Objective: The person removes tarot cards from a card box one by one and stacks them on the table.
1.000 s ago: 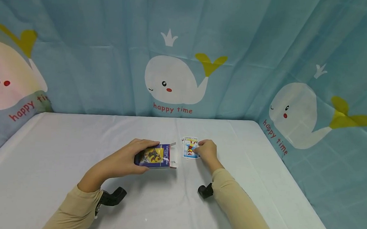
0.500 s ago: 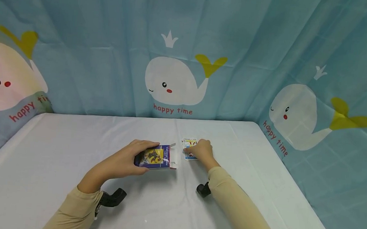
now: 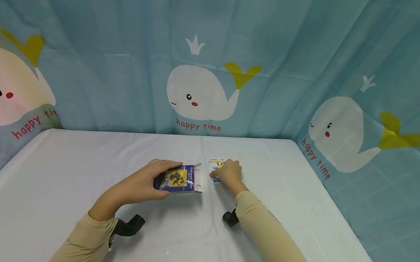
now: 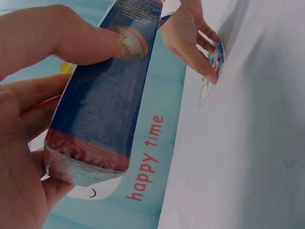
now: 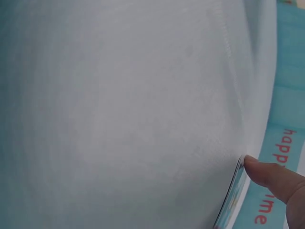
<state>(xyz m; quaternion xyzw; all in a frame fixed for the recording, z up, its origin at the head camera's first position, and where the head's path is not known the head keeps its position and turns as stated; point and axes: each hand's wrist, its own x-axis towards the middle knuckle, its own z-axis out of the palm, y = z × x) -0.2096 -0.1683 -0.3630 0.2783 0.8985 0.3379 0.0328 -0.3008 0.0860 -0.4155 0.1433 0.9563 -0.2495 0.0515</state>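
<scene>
My left hand (image 3: 143, 183) grips a blue tarot card box (image 3: 176, 178) above the table, thumb on the near side and fingers on the far side. The box's end flaps stand open towards the right. In the left wrist view the box's dark blue narrow side (image 4: 102, 105) fills the middle. My right hand (image 3: 231, 173) pinches a small stack of tarot cards (image 3: 215, 163) lying face up on the table, its thumb at the left edge. It covers part of the top card. From the right wrist, the thumb (image 5: 271, 175) touches the edge of the thin stack (image 5: 232, 198).
A white cloth covers the table (image 3: 85, 159). Behind it and along the sides hangs a blue curtain (image 3: 133, 90) with printed whales. A black wrist camera mount (image 3: 129, 225) sits below the left wrist, and another mount (image 3: 230, 218) is by the right forearm.
My right hand has moved left across the cards, bringing its thumb to their left edge. The card that stuck out on the left now lies in line. My left hand and the box stay put.
</scene>
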